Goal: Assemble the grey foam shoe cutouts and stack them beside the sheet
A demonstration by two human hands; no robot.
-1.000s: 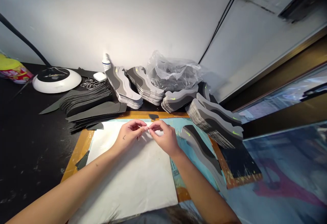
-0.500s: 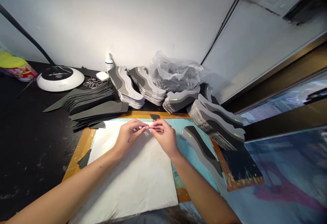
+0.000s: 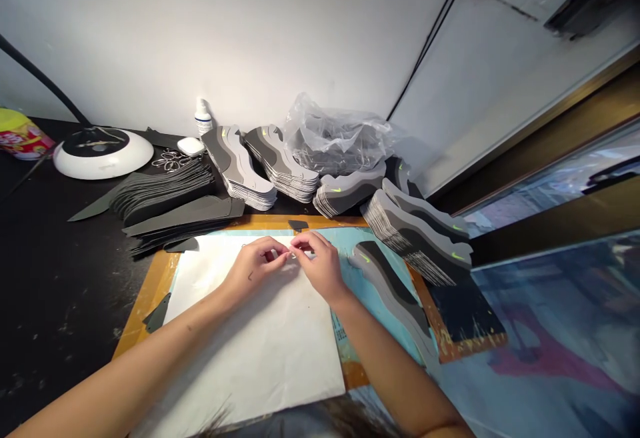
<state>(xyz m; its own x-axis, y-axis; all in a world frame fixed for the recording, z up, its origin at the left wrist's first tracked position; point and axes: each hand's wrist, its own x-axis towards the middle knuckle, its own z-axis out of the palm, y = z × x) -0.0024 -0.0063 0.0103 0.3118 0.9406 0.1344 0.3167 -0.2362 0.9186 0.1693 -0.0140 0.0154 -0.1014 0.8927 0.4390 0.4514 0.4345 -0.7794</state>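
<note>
both hands, left hand [image 3: 253, 266] and right hand [image 3: 320, 266], pinched some tiny piece [image 3: 291, 254] over the white sheet [image 3: 260, 345], finished shoe cutout stacks [image 3: 415, 235] already piled far right, looked midway.

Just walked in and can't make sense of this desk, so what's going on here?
A person's left hand and right hand meet fingertip to fingertip over a white sheet, pinching something too small to identify. A single grey shoe-shaped cutout lies right of the hands. Stacks of cutouts, a plastic bag and a white lamp base stand behind.
</note>
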